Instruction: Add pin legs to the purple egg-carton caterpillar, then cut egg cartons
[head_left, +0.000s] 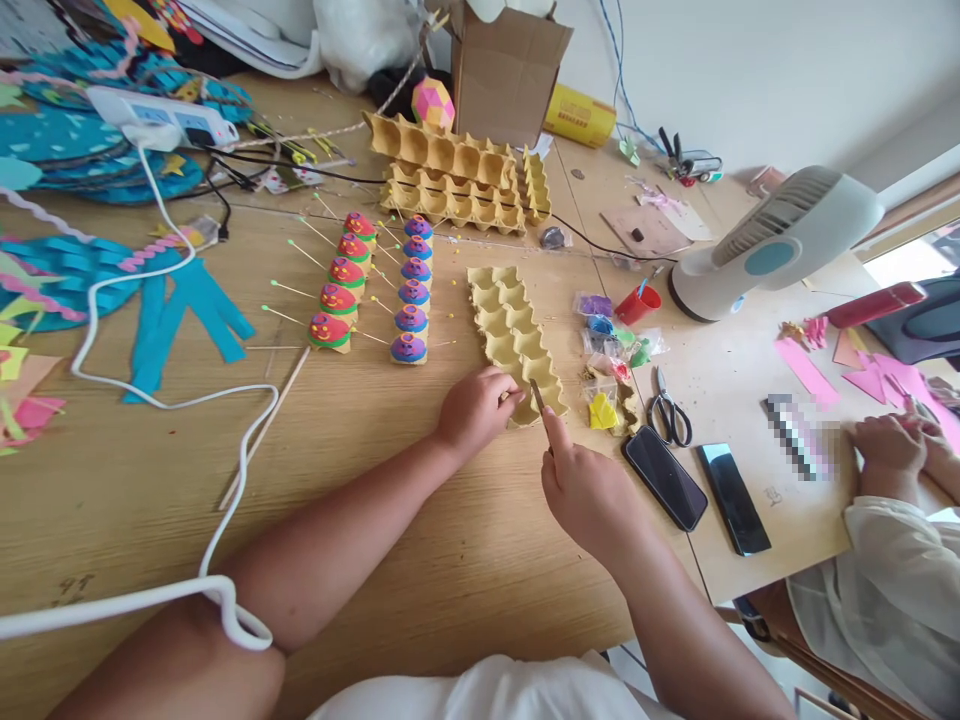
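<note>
A two-row strip of yellow egg carton [517, 335] lies lengthwise in front of me. My left hand [480, 410] grips its near left corner, fingers closed on the edge. In my right hand [585, 480] is a slim knife [538, 397], its narrow dark blade against the strip's near end and my index finger stretched along it. To the left stand a row of red and green painted carton cups [341, 285] with faces and stick feelers, and a row of purple and blue ones [413, 290].
Beyond lie stacked egg cartons [450, 165] and a cardboard box [506, 75]. To the right are clay packets [600, 330], scissors [670, 410], two phones [664, 478] and a fan [772, 245]. A white cable [247, 450] crosses my left arm. Another person's hands [892, 445] rest at far right.
</note>
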